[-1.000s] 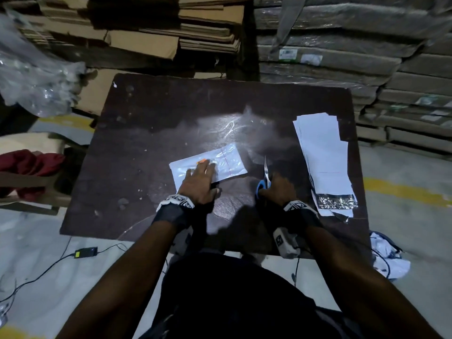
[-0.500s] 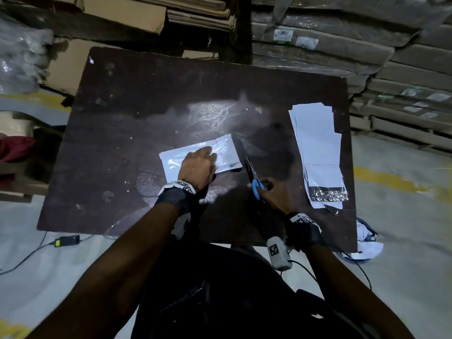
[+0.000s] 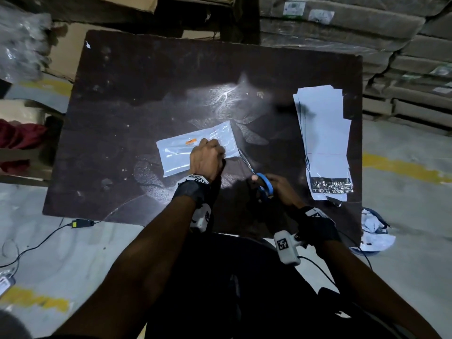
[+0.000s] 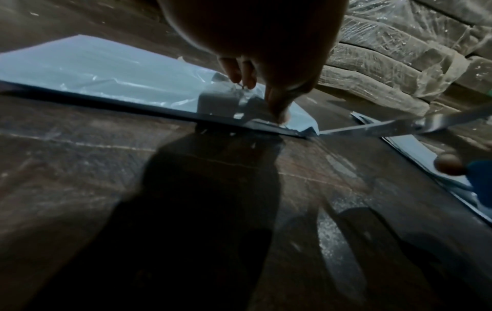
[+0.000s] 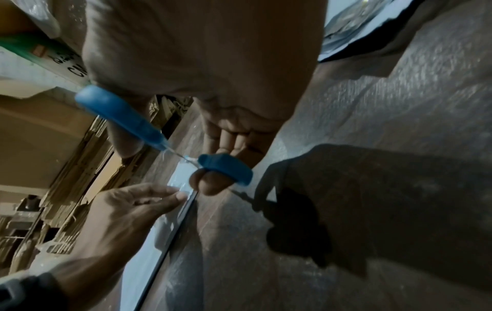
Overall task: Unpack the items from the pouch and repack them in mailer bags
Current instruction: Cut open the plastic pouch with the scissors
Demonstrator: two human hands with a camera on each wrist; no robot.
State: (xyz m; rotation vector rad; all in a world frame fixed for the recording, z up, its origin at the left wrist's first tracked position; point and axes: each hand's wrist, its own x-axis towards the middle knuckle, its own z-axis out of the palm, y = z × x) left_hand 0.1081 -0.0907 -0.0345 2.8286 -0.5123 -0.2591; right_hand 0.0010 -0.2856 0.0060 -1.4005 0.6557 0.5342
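A white-and-clear pouch (image 3: 178, 155) with a small orange label lies flat in the middle of the dark table (image 3: 122, 94). My left hand (image 3: 208, 155) sits on the pouch's right half, bent fingertips (image 4: 277, 113) pinching the film near its near-right corner (image 5: 183, 183). My right hand (image 3: 276, 187) grips blue-handled scissors (image 3: 263, 183), thumb and fingers through the loops (image 5: 226, 166). The slightly parted blades (image 4: 372, 128) reach the pouch's near-right corner. A stack of white mailer bags (image 3: 322, 133) lies at the table's right side.
On the floor lie a crumpled white bag (image 3: 374, 231) by the table's right corner and a power adapter (image 3: 80, 223) with its cable to the left. Flat cardboard and wrapped bundles (image 3: 342, 33) stand behind. Red cloth (image 3: 19, 138) sits at the left.
The scissors swung from pointing away to pointing left, and their tips reached the pouch's near-right corner. My left hand went from lying flat to pinching the pouch. The head view tipped down.
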